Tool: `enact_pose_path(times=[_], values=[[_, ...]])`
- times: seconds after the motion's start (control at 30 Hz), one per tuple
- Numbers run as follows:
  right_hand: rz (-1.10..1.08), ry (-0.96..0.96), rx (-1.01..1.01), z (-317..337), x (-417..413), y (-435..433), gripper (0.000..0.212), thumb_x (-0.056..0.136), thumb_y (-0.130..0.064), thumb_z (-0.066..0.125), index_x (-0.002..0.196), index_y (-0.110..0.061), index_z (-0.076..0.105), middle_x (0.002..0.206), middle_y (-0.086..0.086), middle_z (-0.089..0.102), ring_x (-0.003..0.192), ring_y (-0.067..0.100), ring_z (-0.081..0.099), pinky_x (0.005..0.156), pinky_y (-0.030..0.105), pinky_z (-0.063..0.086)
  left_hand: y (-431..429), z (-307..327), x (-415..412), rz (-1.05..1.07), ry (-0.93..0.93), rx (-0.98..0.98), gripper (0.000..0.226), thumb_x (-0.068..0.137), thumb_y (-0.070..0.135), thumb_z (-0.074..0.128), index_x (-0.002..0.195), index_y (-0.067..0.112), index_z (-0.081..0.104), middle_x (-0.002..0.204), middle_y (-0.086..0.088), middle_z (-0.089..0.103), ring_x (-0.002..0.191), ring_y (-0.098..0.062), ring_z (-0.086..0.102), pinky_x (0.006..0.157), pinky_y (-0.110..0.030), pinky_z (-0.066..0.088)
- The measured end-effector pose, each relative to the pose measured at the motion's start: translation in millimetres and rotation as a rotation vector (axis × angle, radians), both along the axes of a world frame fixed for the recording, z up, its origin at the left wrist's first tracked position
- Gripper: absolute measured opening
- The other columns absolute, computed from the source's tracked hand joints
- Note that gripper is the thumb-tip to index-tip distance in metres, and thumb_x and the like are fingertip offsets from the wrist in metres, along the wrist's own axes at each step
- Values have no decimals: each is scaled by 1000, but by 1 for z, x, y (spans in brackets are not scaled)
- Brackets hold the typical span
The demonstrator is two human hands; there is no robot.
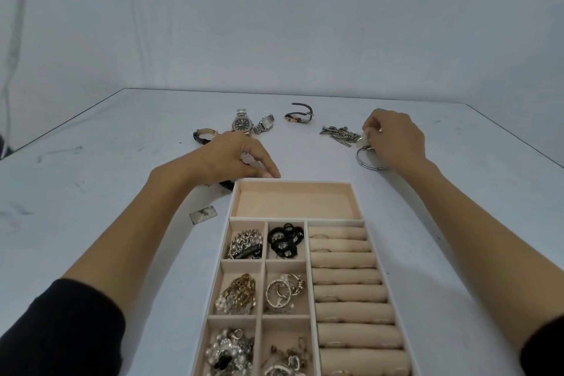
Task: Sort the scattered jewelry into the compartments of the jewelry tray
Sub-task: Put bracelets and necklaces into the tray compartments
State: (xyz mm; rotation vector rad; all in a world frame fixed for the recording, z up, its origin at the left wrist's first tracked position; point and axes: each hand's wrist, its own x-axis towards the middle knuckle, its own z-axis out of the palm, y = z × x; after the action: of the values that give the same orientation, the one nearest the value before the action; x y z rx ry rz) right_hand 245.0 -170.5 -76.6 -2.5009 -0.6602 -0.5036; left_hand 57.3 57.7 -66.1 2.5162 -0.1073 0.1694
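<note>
The beige jewelry tray [233, 201] lies in front of me. Its wide far compartment [293, 203] holds nothing. The small left compartments hold chains, black bands, rings and mixed pieces, and ring rolls [345, 276] fill the right side. My left hand [238, 159] sits by the tray's far left corner, fingers curled down over a dark strap piece [226, 185] that peeks out under the palm. My right hand [396, 139] pinches the top of a silver bangle [367, 162] with a pale tag, at the far right.
Scattered beyond the tray are a black-strap watch [203, 134], a silver dark-dial watch [242, 123], a square silver watch [264, 123], a brown-strap watch [300, 114] and a pile of small metal pieces [338, 133]. A small flat rectangle [203, 214] lies left of the tray.
</note>
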Motion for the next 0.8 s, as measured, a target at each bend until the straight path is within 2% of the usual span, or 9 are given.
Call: enact_pose_path(times=[0.07,0.17,0.3,0.37,0.43,0.5,0.57,0.63,0.8], values=[[-16,-12,49,2,0,0,18,92,-12,48,99,-15,64,102,4,66,99,26,56,71,30,37,0,-1,0,-14,3,9,17,80,18,75,90,32,76,97,7,73,98,-10,65,95,-42,49],[-18,26,113,4,0,1,15,92,-15,49,97,-17,63,100,3,67,96,25,58,70,29,38,0,-1,2,27,-24,52,14,78,26,76,88,35,76,97,9,72,99,-9,62,96,-41,47],[12,102,193,5,0,0,13,91,-14,52,94,-17,65,96,-1,66,91,23,62,70,29,40,0,-3,5,89,-38,101,19,81,29,75,98,35,69,105,10,68,103,-8,58,95,-28,41],[24,136,235,6,0,0,12,90,-15,53,92,-19,65,92,-2,65,90,23,63,70,29,42,1,-4,6,57,-8,106,24,82,38,72,105,32,71,108,9,67,106,-11,58,98,-34,43],[55,172,287,7,0,2,11,88,-16,55,87,-22,64,92,1,67,90,24,64,75,35,50,1,-4,6,48,17,127,29,79,45,66,103,31,73,107,9,67,106,-10,58,98,-41,44],[91,200,346,8,-2,4,11,87,-17,56,86,-23,65,90,3,69,90,24,65,82,43,54,1,-4,5,62,19,119,18,83,36,70,100,29,73,104,7,67,104,-10,58,97,-44,44],[125,214,382,10,-4,6,12,86,-16,56,87,-21,66,85,3,71,88,22,64,82,46,54,1,-4,6,85,4,101,12,85,28,71,97,27,71,103,5,67,103,-11,58,96,-43,45],[155,215,395,11,-7,7,13,86,-15,55,86,-20,67,83,3,71,77,19,59,80,43,55,-2,-4,3,96,-13,62,10,85,26,71,93,28,67,101,6,68,101,-9,59,96,-39,46],[262,235,460,23,-26,16,12,88,-11,56,86,-14,67,77,1,68,63,10,55,59,25,44,-11,-1,1,115,-182,-89,13,84,18,72,84,26,62,88,10,70,86,-3,62,90,-27,48]])
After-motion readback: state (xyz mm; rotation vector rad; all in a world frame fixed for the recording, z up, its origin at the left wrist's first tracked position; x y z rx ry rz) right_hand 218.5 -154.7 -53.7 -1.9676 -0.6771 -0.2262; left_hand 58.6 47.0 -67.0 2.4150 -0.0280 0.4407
